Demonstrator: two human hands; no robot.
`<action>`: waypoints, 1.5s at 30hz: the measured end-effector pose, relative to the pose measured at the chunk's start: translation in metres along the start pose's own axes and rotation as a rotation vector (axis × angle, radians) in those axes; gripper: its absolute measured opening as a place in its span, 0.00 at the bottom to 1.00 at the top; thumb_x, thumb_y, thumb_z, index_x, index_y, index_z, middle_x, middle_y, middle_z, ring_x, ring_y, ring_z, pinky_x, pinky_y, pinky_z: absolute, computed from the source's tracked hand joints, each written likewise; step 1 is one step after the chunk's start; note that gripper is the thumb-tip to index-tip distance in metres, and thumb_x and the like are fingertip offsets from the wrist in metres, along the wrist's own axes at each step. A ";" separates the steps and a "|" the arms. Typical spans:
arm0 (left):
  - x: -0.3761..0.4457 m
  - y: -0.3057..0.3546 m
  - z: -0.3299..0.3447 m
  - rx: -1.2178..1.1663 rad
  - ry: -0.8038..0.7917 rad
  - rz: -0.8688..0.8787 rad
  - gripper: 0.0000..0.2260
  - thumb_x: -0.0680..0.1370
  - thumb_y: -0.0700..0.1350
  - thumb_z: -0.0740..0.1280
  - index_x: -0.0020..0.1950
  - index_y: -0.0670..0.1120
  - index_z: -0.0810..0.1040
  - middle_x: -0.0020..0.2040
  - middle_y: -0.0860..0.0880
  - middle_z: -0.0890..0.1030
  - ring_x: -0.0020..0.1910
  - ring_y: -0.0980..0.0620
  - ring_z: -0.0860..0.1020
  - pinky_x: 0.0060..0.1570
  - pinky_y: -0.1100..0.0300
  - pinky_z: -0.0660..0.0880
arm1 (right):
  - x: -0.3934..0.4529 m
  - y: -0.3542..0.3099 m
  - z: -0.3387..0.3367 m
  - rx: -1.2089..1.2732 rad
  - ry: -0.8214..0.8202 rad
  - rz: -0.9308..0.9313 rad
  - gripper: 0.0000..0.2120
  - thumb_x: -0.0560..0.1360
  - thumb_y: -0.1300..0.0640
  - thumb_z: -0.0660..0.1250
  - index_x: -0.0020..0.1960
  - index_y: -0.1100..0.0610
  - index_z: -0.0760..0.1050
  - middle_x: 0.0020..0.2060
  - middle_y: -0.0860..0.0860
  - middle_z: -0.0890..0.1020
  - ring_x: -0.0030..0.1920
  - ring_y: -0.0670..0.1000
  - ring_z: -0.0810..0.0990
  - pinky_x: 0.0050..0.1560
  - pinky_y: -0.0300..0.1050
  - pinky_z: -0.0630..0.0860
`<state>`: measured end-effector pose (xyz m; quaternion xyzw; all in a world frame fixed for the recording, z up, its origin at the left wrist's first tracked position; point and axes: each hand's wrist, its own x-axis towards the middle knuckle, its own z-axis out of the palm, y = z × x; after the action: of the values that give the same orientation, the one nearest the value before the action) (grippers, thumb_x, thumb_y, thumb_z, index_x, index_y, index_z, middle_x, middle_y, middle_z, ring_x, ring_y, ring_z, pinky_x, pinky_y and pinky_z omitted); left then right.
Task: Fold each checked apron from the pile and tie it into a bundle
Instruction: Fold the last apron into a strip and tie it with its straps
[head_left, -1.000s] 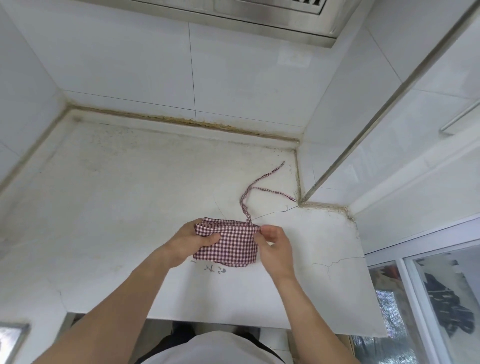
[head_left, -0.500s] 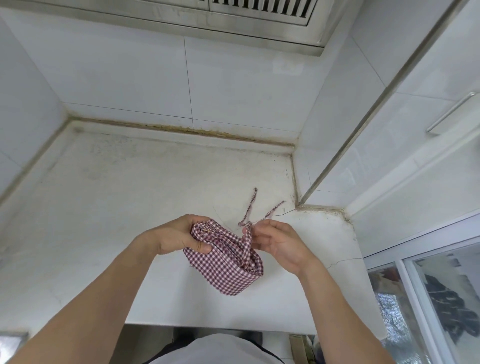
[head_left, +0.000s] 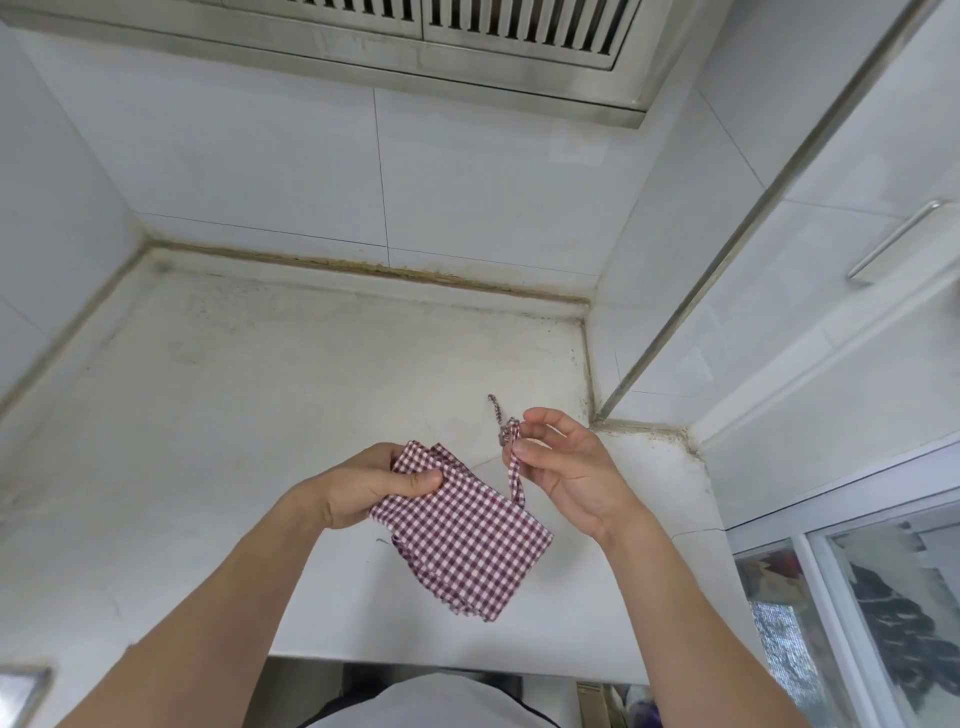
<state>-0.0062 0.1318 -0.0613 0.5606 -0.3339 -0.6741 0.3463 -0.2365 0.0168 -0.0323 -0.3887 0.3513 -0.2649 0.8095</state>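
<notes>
The left hand (head_left: 371, 483) grips the folded apron (head_left: 467, 540) above the counter (head_left: 260, 405); thumb on top. The right hand (head_left: 566, 462) pinches its strap (head_left: 511, 457); other fingers loosely open.

Red-and-white checked apron (head_left: 467, 540) and strap (head_left: 514, 473); white, stained countertop (head_left: 260, 415).

The folded apron (head_left: 467, 540) hangs over the counter (head_left: 234, 415), between left hand (head_left: 363, 486) and right hand (head_left: 563, 467).

The apron (head_left: 462, 540) is matt woven checked cloth. The counter (head_left: 260, 415) looks matt, stained stone; the wall tiles (head_left: 493, 171) are glossy.
</notes>
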 end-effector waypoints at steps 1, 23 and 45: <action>-0.001 0.001 0.002 0.001 0.018 0.002 0.42 0.53 0.64 0.83 0.60 0.41 0.80 0.56 0.45 0.85 0.57 0.46 0.82 0.54 0.55 0.79 | 0.003 -0.001 -0.002 -0.101 0.045 -0.027 0.17 0.68 0.75 0.72 0.53 0.60 0.78 0.44 0.54 0.80 0.45 0.53 0.83 0.49 0.46 0.81; -0.007 0.027 0.025 -0.699 0.183 0.133 0.16 0.79 0.51 0.64 0.61 0.45 0.81 0.58 0.42 0.83 0.51 0.46 0.83 0.47 0.53 0.81 | 0.005 -0.018 0.010 -0.704 -0.125 -0.229 0.14 0.75 0.68 0.70 0.58 0.55 0.79 0.53 0.51 0.84 0.55 0.51 0.82 0.57 0.45 0.79; -0.022 0.044 -0.008 -0.221 0.081 -0.009 0.45 0.53 0.62 0.84 0.62 0.39 0.78 0.55 0.42 0.84 0.51 0.44 0.84 0.50 0.52 0.80 | 0.012 -0.052 0.027 -0.963 -0.447 0.011 0.31 0.75 0.68 0.61 0.64 0.34 0.73 0.66 0.45 0.76 0.65 0.46 0.73 0.68 0.44 0.71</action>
<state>0.0091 0.1262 -0.0144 0.5474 -0.2407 -0.6850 0.4161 -0.2160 -0.0086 0.0181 -0.7616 0.2541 0.0198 0.5959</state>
